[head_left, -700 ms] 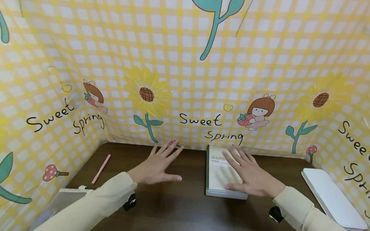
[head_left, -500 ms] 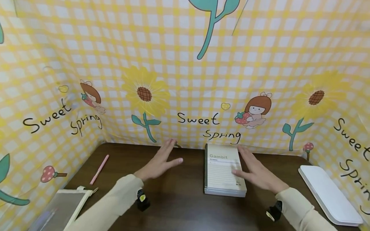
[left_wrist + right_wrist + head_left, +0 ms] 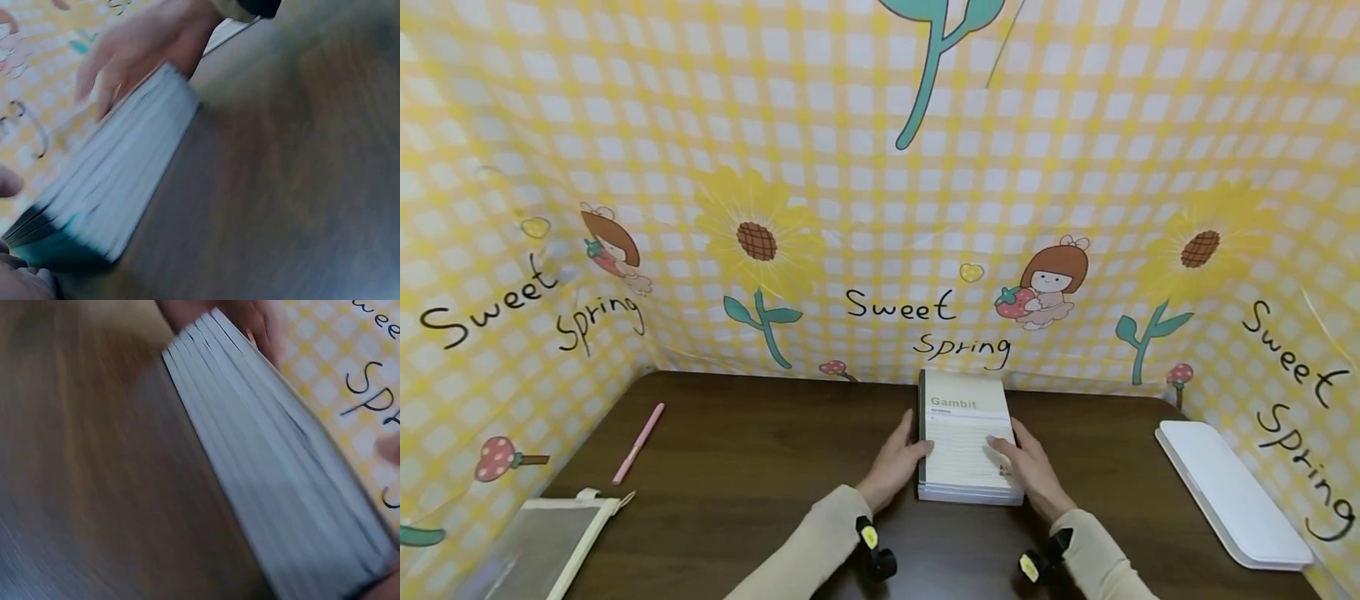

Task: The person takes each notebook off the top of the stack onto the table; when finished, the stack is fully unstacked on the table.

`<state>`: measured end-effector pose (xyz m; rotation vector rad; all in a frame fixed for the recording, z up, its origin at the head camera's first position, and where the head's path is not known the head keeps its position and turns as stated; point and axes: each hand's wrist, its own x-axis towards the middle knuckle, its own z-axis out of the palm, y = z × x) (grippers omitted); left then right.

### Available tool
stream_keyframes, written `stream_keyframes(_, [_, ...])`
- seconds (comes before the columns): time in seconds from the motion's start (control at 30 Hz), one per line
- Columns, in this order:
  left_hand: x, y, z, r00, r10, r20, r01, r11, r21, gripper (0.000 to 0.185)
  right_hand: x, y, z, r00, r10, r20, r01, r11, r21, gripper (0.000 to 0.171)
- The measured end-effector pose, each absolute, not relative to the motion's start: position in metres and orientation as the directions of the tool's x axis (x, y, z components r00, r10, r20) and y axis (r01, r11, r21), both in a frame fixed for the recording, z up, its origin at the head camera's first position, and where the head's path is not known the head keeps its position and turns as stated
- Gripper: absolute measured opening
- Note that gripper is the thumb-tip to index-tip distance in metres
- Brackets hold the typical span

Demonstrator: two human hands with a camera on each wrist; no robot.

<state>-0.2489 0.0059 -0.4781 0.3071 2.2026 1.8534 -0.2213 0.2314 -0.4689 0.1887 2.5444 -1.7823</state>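
Presently, a dark brown, wood-looking desk carries, toward its back edge, a rectangular stack of cream-covered paper notebooks. The left hand and the right hand hold this stack between them by its long sides; how firmly, the blurred wrist views hardly show. The step seems to be gripping or squaring it; the next move would call for even pressure.

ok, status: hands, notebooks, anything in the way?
Left hand gripping notebook stack at left side, right hand at right. Stack's Gambit cover up. Pink pen, mesh pouch off left, white case off right, none touching stack.
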Motion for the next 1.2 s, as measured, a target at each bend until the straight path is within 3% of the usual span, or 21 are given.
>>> stream_keyframes(0.63, [-0.244, 0.023, -0.474, -0.938, 0.338, -0.073, 0.010, 0.238, 0.971, 0.068, -0.222, 0.225, -0.480, -0.995, 0.096, -0.038, 0.074, 0.414, -0.907, 0.071])
stream_keyframes(0.83, [-0.246, 0.026, -0.460, -0.940, 0.339, 0.032, 0.150, 0.326, 0.933, 0.065, -0.222, 0.227, -0.480, -0.995, 0.098, -0.034, 0.070, 0.394, -0.916, 0.067])
stream_keyframes(0.97, [-0.247, 0.029, -0.447, -0.957, 0.271, 0.106, 0.208, 0.381, 0.901, 0.062, -0.221, 0.226, -0.480, -0.993, 0.119, -0.023, 0.068, 0.394, -0.917, 0.065])
stream_keyframes(1.1, [-0.250, 0.032, -0.441, -0.969, 0.239, 0.059, 0.145, 0.358, 0.922, 0.064, -0.221, 0.226, -0.479, -0.991, 0.129, -0.024, 0.074, 0.398, -0.914, 0.063])
stream_keyframes(1.2, [-0.253, 0.032, -0.442, -0.963, 0.265, -0.055, 0.017, 0.262, 0.965, 0.066, -0.222, 0.234, -0.476, -0.994, 0.098, -0.047, 0.083, 0.395, -0.915, 0.062])
